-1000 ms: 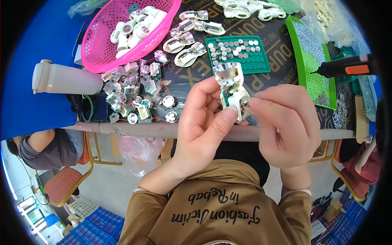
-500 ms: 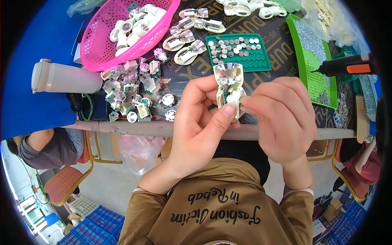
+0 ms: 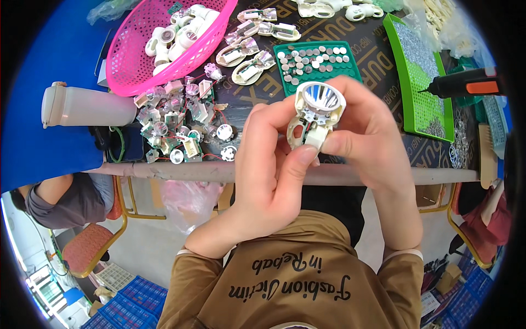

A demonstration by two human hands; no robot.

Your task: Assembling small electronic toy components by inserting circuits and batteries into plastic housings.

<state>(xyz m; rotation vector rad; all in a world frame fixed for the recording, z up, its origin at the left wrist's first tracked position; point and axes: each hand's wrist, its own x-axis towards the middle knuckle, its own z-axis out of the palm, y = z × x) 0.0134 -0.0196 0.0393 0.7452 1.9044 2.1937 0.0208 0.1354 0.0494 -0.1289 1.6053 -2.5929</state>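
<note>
Left hand (image 3: 269,167): grasping a small flashlight (image 3: 316,119) from its left, thumb low on the front.
Right hand (image 3: 375,134): grasping the same piece from the right, thumb against the casing, fingers around the back.
Flashlight: white, opened, inner parts showing; held above the near edge of the tabletop (image 3: 378,46).
Changed within the past second: the right hand has gone from pinching at the casing's side to wrapping it, and the shiny cup now faces the person more squarely; seemingly the piece is being handled whole.
Outward: green tray (image 3: 343,81) of coin batteries (image 3: 300,60), beyond the hands; opened flashlights (image 3: 253,71), left of it; wired lamp parts (image 3: 175,118), heaped toward the near edge at left; pink basket (image 3: 123,66) of white casings (image 3: 186,41), behind them; bottle (image 3: 90,105), toward the left edge; bright green tray (image 3: 404,85) of metal bits (image 3: 413,49), toward the right edge.
Hidden: most right fingertips; whether a battery sits inside.
Cut off: basket top; black screwdriver (image 3: 463,85), rear end.
</note>
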